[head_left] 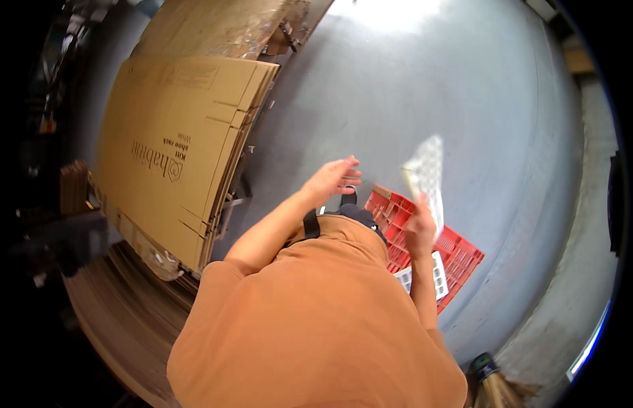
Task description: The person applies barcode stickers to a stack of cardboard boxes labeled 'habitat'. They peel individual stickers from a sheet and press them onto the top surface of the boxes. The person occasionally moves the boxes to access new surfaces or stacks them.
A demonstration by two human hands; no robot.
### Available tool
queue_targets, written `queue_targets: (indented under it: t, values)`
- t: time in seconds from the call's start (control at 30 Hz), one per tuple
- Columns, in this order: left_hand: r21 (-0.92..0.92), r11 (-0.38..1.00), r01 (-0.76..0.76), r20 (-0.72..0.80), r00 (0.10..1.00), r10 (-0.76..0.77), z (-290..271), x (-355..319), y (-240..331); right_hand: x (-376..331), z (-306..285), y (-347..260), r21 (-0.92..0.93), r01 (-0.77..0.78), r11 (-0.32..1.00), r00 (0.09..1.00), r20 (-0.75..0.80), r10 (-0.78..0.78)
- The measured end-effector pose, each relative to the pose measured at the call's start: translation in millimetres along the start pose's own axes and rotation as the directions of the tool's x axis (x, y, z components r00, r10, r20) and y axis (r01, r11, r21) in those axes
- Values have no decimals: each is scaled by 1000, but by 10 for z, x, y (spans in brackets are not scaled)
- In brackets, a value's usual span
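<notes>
Cardboard sheets (174,149) lie left; my right hand (420,228) grips a white tray (429,173) above the half-hidden red crate (459,255), left hand (332,178) open.

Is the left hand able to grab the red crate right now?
Probably yes: the left hand is open, holds nothing, and hovers just above the red crate. Nothing sits between them; the right hand holds a white sheet.

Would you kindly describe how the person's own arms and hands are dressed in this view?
Both forearms are bare. The left hand and right hand wear no gloves, and no watch or ring is visible. Short orange sleeves of a loose T-shirt end above the elbows.
</notes>
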State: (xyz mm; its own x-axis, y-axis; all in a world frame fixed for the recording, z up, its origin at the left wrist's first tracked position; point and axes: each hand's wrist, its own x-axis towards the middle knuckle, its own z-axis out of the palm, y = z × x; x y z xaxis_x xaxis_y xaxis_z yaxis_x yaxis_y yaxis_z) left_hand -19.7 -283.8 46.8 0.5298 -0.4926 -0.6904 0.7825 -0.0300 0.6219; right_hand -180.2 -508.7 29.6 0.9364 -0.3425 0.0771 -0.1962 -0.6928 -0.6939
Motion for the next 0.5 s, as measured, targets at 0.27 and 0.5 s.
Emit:
queue_targets:
  t: [0.27, 0.5]
  values:
    - [-60, 905, -421, -184, 896, 404, -1405, -973, 691, 823, 864, -1884, 156, 829, 537, 343, 617, -708]
    - [29, 794, -607, -334, 743, 580, -2190, -2109, 369, 1150, 1649, -3126, 306, 788, 535, 403, 401, -823]
